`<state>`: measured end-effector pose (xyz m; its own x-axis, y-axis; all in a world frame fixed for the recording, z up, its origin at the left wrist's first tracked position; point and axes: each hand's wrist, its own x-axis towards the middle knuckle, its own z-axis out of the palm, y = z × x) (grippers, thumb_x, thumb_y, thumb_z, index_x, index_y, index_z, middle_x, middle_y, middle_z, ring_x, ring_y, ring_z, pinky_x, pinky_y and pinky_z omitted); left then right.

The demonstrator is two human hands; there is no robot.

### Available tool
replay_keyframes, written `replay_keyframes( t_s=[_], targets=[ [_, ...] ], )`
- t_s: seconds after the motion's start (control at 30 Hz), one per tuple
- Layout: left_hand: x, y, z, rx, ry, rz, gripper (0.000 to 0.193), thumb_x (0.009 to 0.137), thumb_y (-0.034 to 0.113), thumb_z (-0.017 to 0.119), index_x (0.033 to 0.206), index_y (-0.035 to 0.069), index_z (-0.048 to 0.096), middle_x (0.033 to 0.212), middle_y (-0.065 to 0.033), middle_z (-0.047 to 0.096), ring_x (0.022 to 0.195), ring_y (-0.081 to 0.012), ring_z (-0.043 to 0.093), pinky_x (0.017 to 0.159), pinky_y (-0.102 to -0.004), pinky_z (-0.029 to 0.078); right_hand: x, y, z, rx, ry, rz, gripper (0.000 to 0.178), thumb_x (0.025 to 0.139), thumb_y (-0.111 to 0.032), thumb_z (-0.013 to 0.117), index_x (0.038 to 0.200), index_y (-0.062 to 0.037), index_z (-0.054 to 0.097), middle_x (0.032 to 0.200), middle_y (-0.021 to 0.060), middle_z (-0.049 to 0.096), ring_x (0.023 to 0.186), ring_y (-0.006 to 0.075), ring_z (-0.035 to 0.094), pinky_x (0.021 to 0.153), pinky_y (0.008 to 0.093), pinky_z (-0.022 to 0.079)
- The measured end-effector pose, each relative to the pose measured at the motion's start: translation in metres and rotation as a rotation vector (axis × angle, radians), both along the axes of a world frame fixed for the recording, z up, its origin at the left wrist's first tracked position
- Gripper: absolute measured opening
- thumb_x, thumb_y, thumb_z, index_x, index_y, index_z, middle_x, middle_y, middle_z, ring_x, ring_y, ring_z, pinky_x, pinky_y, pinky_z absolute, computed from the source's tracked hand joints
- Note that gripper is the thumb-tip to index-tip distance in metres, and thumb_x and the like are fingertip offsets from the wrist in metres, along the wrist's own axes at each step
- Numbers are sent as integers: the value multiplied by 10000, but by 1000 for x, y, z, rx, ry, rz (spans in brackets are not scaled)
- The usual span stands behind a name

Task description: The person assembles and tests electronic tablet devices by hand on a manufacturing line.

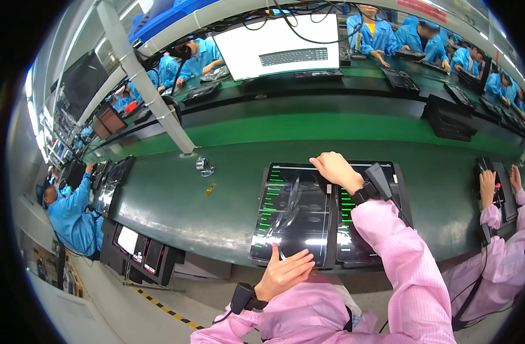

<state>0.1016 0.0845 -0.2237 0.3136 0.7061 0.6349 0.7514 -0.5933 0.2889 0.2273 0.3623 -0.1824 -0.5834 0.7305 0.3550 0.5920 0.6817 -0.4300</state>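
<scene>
Before me lies a black tablet point(302, 215), its screen lit with rows of green text. Glossy streaks and reflections run across its surface. My left hand point(282, 274) rests at the lower edge, fingers stretched out over the glass. At the upper right corner, my right hand point(335, 171) curls over the top edge; its fingertips are partly hidden. A second black tablet point(346, 238) with similar green text sits close on the right, partly covered by my right forearm. A black strap with a small device circles each of my wrists.
A small metal fixture point(204, 166) and a yellow scrap point(209, 189) lie left on the green bench point(176, 212). A grey post point(145, 86) rises behind. Beyond stand a large lit monitor point(279, 46) and stacked black trays point(448, 120). Co-workers sit left, right and across.
</scene>
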Motion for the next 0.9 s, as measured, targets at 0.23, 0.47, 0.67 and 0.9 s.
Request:
replay_keyframes(
  t_s=[0.23, 0.47, 0.67, 0.9],
  targets=[
    [0, 2, 39, -186, 61, 159, 469, 665, 295, 731, 1096, 131, 644, 1271, -80, 536, 1226, -245, 441, 1056, -614, -39, 51, -54, 61, -227, 559, 210, 246, 942, -133, 456, 975, 56, 611, 834, 120, 644, 770, 196, 634, 711, 294, 489],
    [-35, 29, 113, -107, -16, 146, 388, 684, 171, 677, 1063, 96, 653, 1248, -95, 558, 1247, -297, 423, 1079, -575, -22, 166, -202, 30, -550, 943, 118, 197, 901, 8, 414, 1003, 66, 572, 761, 141, 615, 742, 201, 621, 694, 309, 495],
    [-21, 133, 142, -64, -134, -318, 175, 838, 76, 546, 950, 41, 676, 1038, -118, 658, 985, -272, 603, 867, -385, 462, 187, -278, -31, -450, 1214, -497, 434, 935, -196, 498, 1289, -17, 324, 785, 102, 639, 721, 153, 600, 735, 286, 470],
    [27, 263, 96, -295, -47, -237, 350, 955, 284, 436, 1052, 12, 633, 1013, -151, 651, 964, -277, 603, 859, -336, 453, 176, -280, -64, -406, 1221, -678, 207, 937, -226, 511, 912, -31, 574, 929, 100, 662, 893, 138, 603, 764, 244, 435]
  ],
)
